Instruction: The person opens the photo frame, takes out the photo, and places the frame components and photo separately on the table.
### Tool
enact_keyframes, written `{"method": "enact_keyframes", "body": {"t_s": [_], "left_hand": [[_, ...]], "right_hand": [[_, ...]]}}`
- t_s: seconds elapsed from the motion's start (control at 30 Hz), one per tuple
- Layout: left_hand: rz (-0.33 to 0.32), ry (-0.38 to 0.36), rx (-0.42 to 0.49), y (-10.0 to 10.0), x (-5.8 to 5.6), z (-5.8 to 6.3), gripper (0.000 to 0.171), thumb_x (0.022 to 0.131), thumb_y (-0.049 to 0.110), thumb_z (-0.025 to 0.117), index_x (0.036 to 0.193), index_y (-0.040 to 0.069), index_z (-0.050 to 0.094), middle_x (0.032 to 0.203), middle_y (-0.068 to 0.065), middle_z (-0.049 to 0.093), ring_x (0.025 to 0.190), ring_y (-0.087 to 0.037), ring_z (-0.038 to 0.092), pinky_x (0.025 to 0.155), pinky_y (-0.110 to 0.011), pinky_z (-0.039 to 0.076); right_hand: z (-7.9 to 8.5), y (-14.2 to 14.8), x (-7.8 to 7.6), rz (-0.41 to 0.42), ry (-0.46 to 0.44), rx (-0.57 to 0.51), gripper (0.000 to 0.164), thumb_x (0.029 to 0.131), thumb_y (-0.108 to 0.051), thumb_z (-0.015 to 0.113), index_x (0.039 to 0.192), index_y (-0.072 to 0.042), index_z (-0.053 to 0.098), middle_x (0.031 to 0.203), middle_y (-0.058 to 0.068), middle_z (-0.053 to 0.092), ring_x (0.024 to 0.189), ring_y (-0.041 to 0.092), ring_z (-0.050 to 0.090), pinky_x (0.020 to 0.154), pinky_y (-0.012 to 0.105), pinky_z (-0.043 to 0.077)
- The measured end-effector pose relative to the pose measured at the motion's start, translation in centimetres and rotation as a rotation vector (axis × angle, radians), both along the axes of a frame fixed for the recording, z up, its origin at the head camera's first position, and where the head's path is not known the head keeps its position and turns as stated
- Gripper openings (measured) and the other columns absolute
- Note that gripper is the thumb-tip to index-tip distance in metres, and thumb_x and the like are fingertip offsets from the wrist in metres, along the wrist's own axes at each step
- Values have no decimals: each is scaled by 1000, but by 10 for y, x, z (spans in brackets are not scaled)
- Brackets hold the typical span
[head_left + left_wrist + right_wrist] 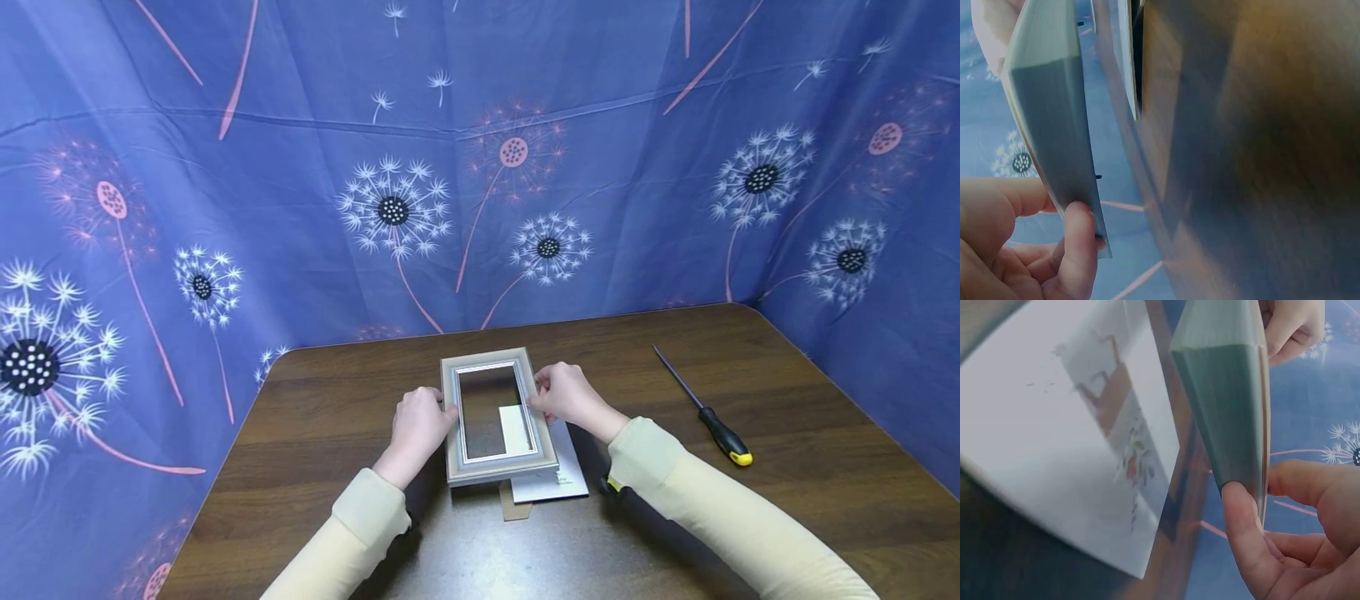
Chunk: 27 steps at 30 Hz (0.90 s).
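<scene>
Both hands hold an empty picture frame (502,469), pale with a silvery inner lip, raised over the table. My left hand (420,425) grips its left side, and in the left wrist view thumb and fingers pinch its edge. On the opposite side my right hand (570,393) pinches the frame between thumb and fingers. Small dark tabs (1098,177) stick out from the frame's back edge. Below the frame lies a white sheet (1035,425) with a printed picture on it, partly seen through the opening. A brown cardboard piece (515,510) pokes out under the sheet.
A long screwdriver (720,429) with a black and yellow handle lies to the right on the wooden table (337,375). Beside the right sleeve a small black-and-yellow object (613,484) shows, mostly hidden. A blue dandelion-print cloth (300,208) hangs behind the table.
</scene>
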<state>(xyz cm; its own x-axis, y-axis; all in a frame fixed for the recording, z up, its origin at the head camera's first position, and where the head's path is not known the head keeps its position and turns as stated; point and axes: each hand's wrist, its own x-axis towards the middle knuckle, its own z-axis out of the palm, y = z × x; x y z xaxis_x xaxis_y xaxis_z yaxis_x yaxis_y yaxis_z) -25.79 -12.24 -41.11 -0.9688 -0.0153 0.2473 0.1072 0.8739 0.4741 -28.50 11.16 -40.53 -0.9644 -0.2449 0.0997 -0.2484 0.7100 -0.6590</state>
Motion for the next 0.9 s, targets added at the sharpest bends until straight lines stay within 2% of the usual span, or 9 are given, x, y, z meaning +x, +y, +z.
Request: {"method": "enact_keyframes", "body": {"t_s": [0.1,0.33,0.57,0.8,0.9], "left_hand": [[17,-9,7,-5,-3,1,19,76,21,72,86,4,74,81,-16,71,66,-35,66,49,-43,50],[37,-53,21,-17,-12,4,26,80,20,70,94,-2,72,90,-20,71,76,-35,68,63,-45,56],[52,-84,27,-29,-21,4,28,80,20,69,97,-2,71,86,-19,71,70,-31,68,63,-44,56],[57,-74,20,-42,-30,2,32,79,22,70,100,-2,71,94,-22,70,82,-37,68,68,-47,56],[62,-92,34,-50,-34,-1,34,80,22,70,102,-3,70,94,-22,70,78,-35,68,68,-46,56]], "right_hand": [[1,-7,-5,-13,-24,-6,31,76,-6,73,101,10,65,55,1,60,43,17,62,47,22,54],[5,-24,-14,-32,-35,-1,32,76,-9,74,102,9,65,54,1,61,44,18,63,50,22,54],[6,-36,-23,-41,-34,6,30,76,-10,74,100,7,66,53,1,61,42,14,61,55,21,55],[1,-51,-32,-41,-33,5,15,76,-9,73,82,3,66,51,3,61,43,19,63,44,20,51],[-1,-58,-35,-52,-57,-12,19,76,-8,73,88,5,66,52,5,62,46,21,65,42,20,51]]}}
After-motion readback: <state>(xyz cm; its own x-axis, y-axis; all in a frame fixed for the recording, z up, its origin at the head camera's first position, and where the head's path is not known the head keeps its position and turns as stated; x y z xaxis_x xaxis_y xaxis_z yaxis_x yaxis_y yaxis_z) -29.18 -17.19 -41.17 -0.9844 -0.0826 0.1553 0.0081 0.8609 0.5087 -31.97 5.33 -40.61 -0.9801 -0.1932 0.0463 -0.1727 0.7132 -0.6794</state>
